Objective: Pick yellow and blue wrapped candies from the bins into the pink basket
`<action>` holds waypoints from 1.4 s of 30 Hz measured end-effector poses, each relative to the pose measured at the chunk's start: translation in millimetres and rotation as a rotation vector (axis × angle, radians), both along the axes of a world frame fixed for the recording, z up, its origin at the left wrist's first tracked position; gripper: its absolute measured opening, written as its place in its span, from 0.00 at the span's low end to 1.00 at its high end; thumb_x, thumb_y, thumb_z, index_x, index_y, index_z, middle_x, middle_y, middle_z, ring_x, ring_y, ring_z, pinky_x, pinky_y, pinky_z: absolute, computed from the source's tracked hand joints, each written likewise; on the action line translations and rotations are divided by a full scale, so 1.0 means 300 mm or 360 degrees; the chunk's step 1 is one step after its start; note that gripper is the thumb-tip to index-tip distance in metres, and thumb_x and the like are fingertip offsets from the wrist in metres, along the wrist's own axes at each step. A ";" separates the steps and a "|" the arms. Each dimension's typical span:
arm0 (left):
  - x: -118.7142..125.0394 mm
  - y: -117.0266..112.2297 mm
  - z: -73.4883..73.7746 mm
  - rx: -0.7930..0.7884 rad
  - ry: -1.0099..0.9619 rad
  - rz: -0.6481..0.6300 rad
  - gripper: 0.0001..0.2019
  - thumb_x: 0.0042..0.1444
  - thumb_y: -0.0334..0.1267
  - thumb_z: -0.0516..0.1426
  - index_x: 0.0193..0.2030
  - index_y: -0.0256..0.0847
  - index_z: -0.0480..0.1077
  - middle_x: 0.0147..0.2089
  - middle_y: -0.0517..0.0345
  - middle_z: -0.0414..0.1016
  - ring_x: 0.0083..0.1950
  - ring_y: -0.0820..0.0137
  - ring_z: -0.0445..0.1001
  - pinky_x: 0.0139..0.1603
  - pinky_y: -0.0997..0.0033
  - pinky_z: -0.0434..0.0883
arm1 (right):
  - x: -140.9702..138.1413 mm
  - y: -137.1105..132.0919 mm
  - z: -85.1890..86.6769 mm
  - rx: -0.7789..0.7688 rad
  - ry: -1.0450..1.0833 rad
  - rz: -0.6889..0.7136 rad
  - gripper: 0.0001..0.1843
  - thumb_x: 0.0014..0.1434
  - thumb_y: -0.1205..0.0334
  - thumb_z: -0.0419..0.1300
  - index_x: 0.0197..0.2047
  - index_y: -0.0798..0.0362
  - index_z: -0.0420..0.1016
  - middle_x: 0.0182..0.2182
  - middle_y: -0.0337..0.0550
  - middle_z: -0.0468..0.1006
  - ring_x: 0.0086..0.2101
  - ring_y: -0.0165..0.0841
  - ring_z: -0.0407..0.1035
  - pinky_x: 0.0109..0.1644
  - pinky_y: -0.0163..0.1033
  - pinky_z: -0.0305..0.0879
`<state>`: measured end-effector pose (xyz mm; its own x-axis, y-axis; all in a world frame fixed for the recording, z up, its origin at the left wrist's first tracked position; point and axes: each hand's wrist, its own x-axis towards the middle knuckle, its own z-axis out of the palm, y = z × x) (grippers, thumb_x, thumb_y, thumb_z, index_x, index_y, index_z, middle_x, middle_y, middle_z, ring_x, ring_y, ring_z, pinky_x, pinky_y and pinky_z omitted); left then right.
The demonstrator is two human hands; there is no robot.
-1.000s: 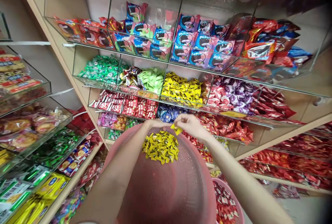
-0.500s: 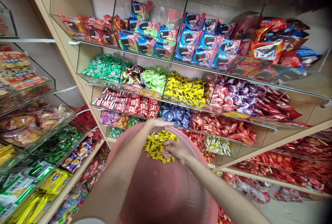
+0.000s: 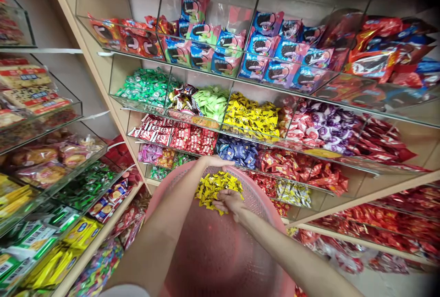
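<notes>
A large pink plastic basket (image 3: 206, 251) with perforated sides is tilted toward me. A heap of yellow-wrapped candies (image 3: 215, 183) lies against its far wall. My left hand (image 3: 215, 161) is bent over the far rim and grips it; its fingertips are partly out of sight. Inside the basket, my right hand (image 3: 231, 203) touches the lower right part of the heap, its fingers apart and pointing left. No candy shows lifted in that hand.
Beyond the rim, clear shelf bins hold yellow-wrapped candies (image 3: 252, 116), blue-wrapped candies (image 3: 239, 151) and green-wrapped candies (image 3: 146, 87). Higher up sit packaged cookies (image 3: 263, 47). Another rack with bagged pastries (image 3: 41, 162) stands close on the left.
The whole scene has shifted slightly to the right in view. My right hand's fingers have moved a little among the yellow-wrapped candies. My left hand stays on the rim.
</notes>
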<state>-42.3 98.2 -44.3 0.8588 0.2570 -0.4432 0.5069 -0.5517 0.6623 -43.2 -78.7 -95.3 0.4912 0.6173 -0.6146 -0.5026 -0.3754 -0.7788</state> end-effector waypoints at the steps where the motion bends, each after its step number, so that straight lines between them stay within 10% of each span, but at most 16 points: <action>1: 0.000 0.000 0.002 0.0005 0.0001 -0.0006 0.28 0.41 0.66 0.50 0.27 0.43 0.75 0.47 0.57 0.73 0.52 0.60 0.65 0.56 0.67 0.57 | -0.005 0.001 0.002 -0.0031 -0.0016 0.0014 0.10 0.44 0.71 0.59 0.29 0.52 0.61 0.21 0.34 0.73 0.22 0.29 0.72 0.25 0.31 0.67; 19: -0.004 -0.007 0.015 0.0031 -0.0006 0.0002 0.29 0.41 0.68 0.48 0.26 0.43 0.74 0.49 0.57 0.71 0.52 0.59 0.65 0.55 0.66 0.56 | 0.002 -0.020 -0.037 0.0031 -0.0249 -0.0156 0.09 0.43 0.69 0.59 0.23 0.50 0.59 0.16 0.32 0.67 0.20 0.28 0.69 0.26 0.32 0.68; 23: -0.008 -0.012 0.030 0.0072 0.0019 0.0011 0.31 0.39 0.69 0.48 0.27 0.43 0.75 0.51 0.57 0.70 0.51 0.59 0.66 0.54 0.66 0.57 | 0.060 -0.029 0.092 0.0104 -0.0602 0.0088 0.06 0.46 0.61 0.57 0.26 0.51 0.62 0.22 0.37 0.72 0.19 0.30 0.69 0.22 0.34 0.65; 28: -0.003 -0.015 0.029 0.0097 0.0028 0.0022 0.33 0.39 0.70 0.47 0.29 0.42 0.76 0.50 0.56 0.71 0.49 0.59 0.67 0.52 0.66 0.59 | 0.231 -0.024 0.405 0.0501 -0.1820 0.0193 0.10 0.53 0.56 0.53 0.33 0.54 0.68 0.28 0.42 0.74 0.23 0.29 0.67 0.27 0.34 0.62; 32: 0.003 -0.007 0.005 0.0077 -0.0002 0.0006 0.32 0.39 0.70 0.48 0.28 0.42 0.76 0.48 0.55 0.72 0.48 0.60 0.68 0.53 0.66 0.58 | 0.419 0.004 0.596 0.0357 -0.2663 0.0169 0.11 0.55 0.61 0.50 0.39 0.55 0.70 0.31 0.44 0.74 0.30 0.32 0.66 0.35 0.37 0.60; 42: -0.006 -0.001 0.003 0.0038 -0.0048 0.0059 0.30 0.38 0.68 0.50 0.26 0.43 0.75 0.46 0.54 0.73 0.50 0.59 0.67 0.55 0.65 0.57 | 0.616 0.108 0.696 -0.0425 -0.3489 0.0948 0.19 0.52 0.71 0.53 0.47 0.49 0.69 0.45 0.47 0.69 0.41 0.40 0.59 0.39 0.40 0.54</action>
<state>-44.1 97.8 -43.5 0.8614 0.2993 -0.4105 0.5073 -0.5486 0.6646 141.7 -46.2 113.4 0.1566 0.9216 0.3552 0.9249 -0.2630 0.2745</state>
